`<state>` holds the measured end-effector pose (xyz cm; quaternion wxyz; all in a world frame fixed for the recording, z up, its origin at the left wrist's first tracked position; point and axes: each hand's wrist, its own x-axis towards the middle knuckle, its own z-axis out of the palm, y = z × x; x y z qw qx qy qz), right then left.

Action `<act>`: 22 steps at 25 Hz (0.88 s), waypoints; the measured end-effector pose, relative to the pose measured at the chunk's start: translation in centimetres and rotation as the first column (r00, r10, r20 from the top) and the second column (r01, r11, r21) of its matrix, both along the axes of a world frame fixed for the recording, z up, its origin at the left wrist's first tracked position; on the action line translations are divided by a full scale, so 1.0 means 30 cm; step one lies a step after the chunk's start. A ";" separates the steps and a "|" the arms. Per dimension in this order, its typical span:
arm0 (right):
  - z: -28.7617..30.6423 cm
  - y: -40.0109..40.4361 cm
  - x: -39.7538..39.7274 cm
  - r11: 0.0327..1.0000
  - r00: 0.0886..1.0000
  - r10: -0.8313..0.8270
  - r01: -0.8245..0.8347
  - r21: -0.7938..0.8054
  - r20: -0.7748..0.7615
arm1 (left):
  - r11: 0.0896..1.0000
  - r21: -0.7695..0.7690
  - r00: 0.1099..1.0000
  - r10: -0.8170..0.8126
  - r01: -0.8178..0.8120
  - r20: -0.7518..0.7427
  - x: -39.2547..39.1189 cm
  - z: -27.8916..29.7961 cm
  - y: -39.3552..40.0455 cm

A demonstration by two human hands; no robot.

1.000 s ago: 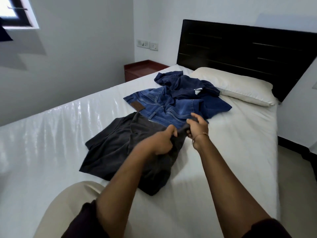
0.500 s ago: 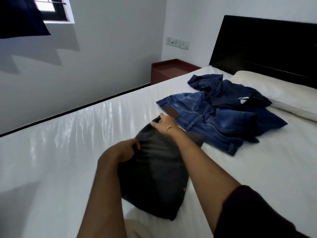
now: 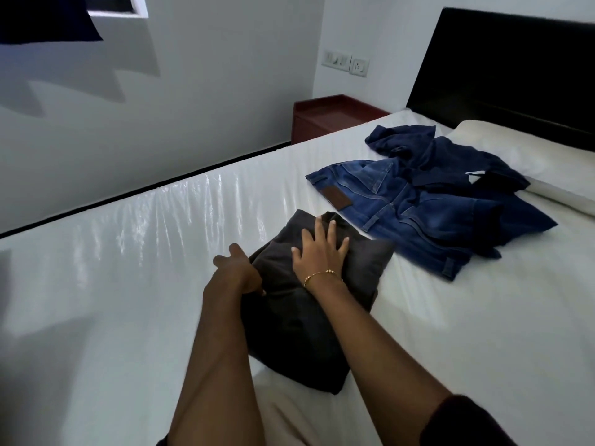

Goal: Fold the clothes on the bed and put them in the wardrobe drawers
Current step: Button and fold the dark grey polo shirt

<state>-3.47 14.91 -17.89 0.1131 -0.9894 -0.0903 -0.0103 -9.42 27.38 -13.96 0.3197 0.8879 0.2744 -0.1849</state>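
Bed (image 3: 128, 284), covered by a smooth, glossy white sheet, carries all the clothes; its sheen suggests cloth would slide on it easily. Jeans (image 3: 396, 207), far right of centre, lie partly unfolded: denim likely the heaviest and stiffest item, best taken at the waistband near the leather patch. Navy shirt (image 3: 428, 152) is crumpled over the far edge of the jeans, against the pillow (image 3: 515, 149); probably light and limp. Dark garment (image 3: 289, 333), near centre, is already folded into a thick soft bundle (it would likely spring open if lifted by one corner), so support from beneath at both sides is advisable. Right hand (image 3: 322, 252) rests flat on the bundle's far part, fingers spread and pressing. Left hand (image 3: 240, 273) holds the bundle's left edge; its fingers seem curled at the fold, though the grip is partly hidden. No wardrobe drawers are visible.
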 end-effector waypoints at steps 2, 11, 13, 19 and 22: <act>0.029 0.018 -0.098 0.998 0.998 0.032 -0.029 0.058 -0.053 | 0.999 -0.047 1.000 0.023 -0.023 0.011 -0.019 0.008 -0.005; -0.003 -0.135 -0.327 0.900 0.876 0.351 -0.414 -0.140 -0.330 | 0.990 -0.116 0.997 -0.078 0.075 -0.023 -0.105 -0.008 -0.055; -0.013 -0.203 -0.348 0.883 0.895 0.345 -0.411 -0.225 -0.282 | 0.959 -0.256 0.989 -0.139 0.121 -0.052 -0.132 0.017 -0.109; 0.017 -0.516 -0.344 0.895 0.940 0.268 -0.324 -0.308 -0.212 | 0.814 -0.509 0.826 -0.474 0.278 -0.306 -0.177 0.097 -0.331; 0.009 -0.682 -0.361 0.905 0.982 0.135 -0.176 -0.387 -0.131 | 0.759 -0.491 0.808 -0.564 0.427 -0.169 -0.168 0.131 -0.390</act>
